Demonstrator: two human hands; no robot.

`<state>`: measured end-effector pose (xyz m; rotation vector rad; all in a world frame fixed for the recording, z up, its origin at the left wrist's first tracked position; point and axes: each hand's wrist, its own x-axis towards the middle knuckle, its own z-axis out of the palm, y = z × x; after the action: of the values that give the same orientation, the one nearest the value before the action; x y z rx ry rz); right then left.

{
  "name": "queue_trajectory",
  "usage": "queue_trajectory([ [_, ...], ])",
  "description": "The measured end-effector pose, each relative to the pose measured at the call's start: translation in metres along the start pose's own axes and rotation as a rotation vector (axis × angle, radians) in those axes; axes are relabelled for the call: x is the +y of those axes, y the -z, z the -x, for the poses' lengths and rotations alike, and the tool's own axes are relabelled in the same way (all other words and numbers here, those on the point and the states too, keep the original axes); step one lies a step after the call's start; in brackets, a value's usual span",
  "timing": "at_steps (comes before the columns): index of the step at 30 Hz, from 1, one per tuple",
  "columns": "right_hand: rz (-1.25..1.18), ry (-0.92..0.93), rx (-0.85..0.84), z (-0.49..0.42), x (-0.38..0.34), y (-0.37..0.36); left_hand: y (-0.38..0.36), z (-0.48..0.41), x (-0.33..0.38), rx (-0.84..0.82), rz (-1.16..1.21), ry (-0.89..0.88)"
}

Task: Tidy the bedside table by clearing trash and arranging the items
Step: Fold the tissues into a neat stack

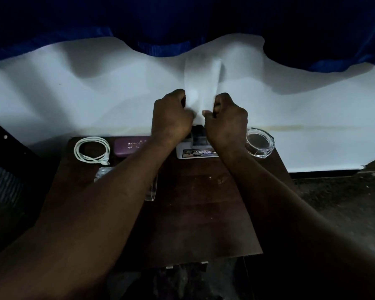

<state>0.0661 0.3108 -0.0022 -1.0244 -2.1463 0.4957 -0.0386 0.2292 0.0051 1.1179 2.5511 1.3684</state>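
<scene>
A white tissue (201,83) stands up between both hands above a white tissue box (196,151) at the back of the dark wooden bedside table (195,208). My left hand (171,118) grips the tissue's left edge with curled fingers. My right hand (225,118) grips its right edge the same way. The hands hide most of the box's top and the tissue's lower end.
A coiled white cable (92,149) and a purple case (129,146) lie at the table's back left. A glass ashtray (260,142) sits at the back right. A clear glass (151,189) and crinkled plastic (102,172) show beside my left forearm. White bedsheet (74,94) behind.
</scene>
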Motion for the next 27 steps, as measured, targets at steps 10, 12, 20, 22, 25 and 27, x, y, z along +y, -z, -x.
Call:
queue_trajectory([
  [10,-0.016,0.034,0.061,-0.018,0.017,-0.015,-0.018,-0.015,-0.014,0.035,-0.028,-0.036],
  [12,-0.024,0.008,0.070,-0.018,0.020,-0.016,-0.018,-0.018,-0.016,0.035,-0.022,-0.049],
  [20,-0.078,-0.034,-0.017,-0.019,0.021,-0.013,-0.023,-0.019,-0.016,0.091,0.000,-0.132],
  [22,-0.028,-0.038,-0.076,-0.022,0.024,-0.009,-0.024,-0.019,-0.016,0.077,-0.055,-0.164],
  [25,0.021,-0.045,-0.112,-0.023,0.029,-0.006,-0.028,-0.018,-0.015,0.051,-0.126,-0.188],
  [27,0.033,-0.026,-0.112,-0.023,0.029,-0.007,-0.029,-0.016,-0.015,0.053,-0.157,-0.202],
])
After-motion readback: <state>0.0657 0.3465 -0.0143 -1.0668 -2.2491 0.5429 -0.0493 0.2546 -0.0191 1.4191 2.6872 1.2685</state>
